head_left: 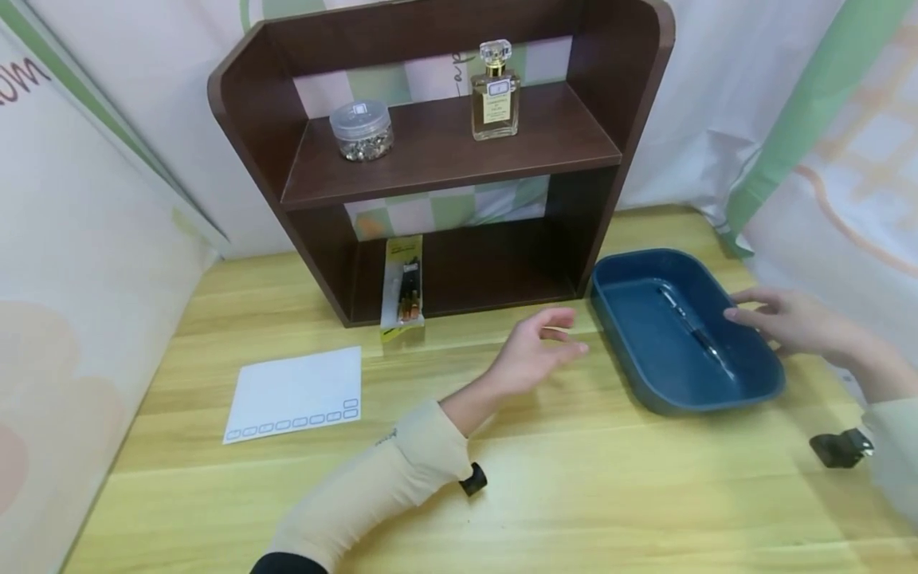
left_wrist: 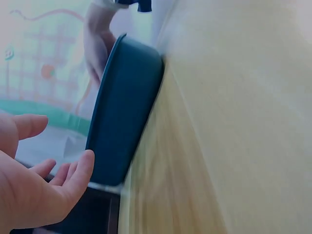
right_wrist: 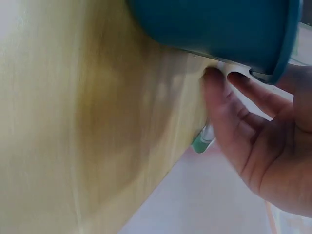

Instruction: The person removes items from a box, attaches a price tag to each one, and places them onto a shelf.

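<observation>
The blue tray (head_left: 746, 391) sits on the wooden table (head_left: 574, 494), just right of the dark brown shelf unit (head_left: 445, 159), and a pen (head_left: 692, 328) lies slantwise on its floor. The right hand (head_left: 785, 323) rests at the tray's far right rim, fingers loosely spread and holding nothing; the right wrist view shows the fingertips (right_wrist: 214, 80) at the table beside the tray's wall. The left hand (head_left: 534, 355) hovers above the table just left of the tray, palm relaxed and wide, apart from the rim. By my reading, both hands are closing in on the tray from either side, with no grasp made so far. A lift would call for the left hand to reach the near wall and both to get fingers under the rim, keeping it level so the pen does not roll.
</observation>
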The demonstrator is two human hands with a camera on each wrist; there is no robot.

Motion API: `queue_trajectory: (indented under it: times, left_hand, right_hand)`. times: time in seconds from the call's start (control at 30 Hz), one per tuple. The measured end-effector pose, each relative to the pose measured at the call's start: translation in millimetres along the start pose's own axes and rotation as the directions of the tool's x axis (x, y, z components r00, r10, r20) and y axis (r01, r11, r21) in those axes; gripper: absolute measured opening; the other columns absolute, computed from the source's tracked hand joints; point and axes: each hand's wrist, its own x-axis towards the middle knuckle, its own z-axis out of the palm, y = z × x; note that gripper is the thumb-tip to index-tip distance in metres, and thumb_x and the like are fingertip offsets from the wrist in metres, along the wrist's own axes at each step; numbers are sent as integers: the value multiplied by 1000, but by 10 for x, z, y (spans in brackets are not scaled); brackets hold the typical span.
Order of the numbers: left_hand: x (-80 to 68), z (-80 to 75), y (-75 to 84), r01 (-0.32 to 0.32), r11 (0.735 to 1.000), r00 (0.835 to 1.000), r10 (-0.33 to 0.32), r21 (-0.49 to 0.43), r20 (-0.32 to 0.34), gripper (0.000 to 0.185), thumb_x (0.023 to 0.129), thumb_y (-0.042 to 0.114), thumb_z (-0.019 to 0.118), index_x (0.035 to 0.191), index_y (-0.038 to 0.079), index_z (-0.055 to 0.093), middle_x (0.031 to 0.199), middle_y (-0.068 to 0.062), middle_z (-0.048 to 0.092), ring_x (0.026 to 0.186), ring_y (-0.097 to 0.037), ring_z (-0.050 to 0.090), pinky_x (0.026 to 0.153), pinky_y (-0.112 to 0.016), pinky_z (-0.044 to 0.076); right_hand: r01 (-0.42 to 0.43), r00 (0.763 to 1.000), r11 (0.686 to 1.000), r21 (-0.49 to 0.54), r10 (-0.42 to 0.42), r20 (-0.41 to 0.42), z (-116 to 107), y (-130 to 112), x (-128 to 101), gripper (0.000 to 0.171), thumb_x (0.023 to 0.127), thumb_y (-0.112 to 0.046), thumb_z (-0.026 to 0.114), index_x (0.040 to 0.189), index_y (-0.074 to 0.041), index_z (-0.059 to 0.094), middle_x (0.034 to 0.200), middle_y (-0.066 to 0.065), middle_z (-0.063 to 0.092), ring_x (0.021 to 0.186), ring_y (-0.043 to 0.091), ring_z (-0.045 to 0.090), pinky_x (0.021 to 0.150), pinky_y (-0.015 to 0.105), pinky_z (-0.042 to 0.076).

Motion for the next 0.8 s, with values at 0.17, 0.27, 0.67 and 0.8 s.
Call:
queue_trajectory:
  times: [0.17,0.27,0.67,0.8]
  left_hand:
    - [101,235,138,4,999,995,-7,33,97,52,90,12,77,139,7,58,130,2,62,108,-9,60,79,-19,54]
    - [161,390,243,48,999,988,-48,5,145,51,91,14,77,139,10,58,125,6,63,103,-6,61,79,-19,54]
    - [676,1162,445,391,863,918,-392,-321,63,37,91,8,73,126,9,63,114,-1,67,112,-22,64,93,-40,55]
    - [860,1327,396,413,813,868,-488,-410,-92,40,87,7,76,125,5,63,123,-4,63,119,-27,59,92,-45,55]
  right_hand:
    - [-8,1000,1000,4,9,-23,-28,22,-37,58,106,-30,52,143,12,36,123,45,53,81,21,65,62,38,60]
    - [-26,999,1000,6,27,-30,-35,9,-49,60,106,-31,54,144,11,36,124,45,53,77,24,66,61,38,60]
    - [-91,996,996,22,91,-17,-45,-36,-95,66,104,-36,56,145,12,36,98,24,66,70,24,63,55,38,57]
    - [-109,994,993,32,110,-1,0,-82,-71,68,104,-38,56,147,11,34,86,11,63,67,21,60,53,37,56]
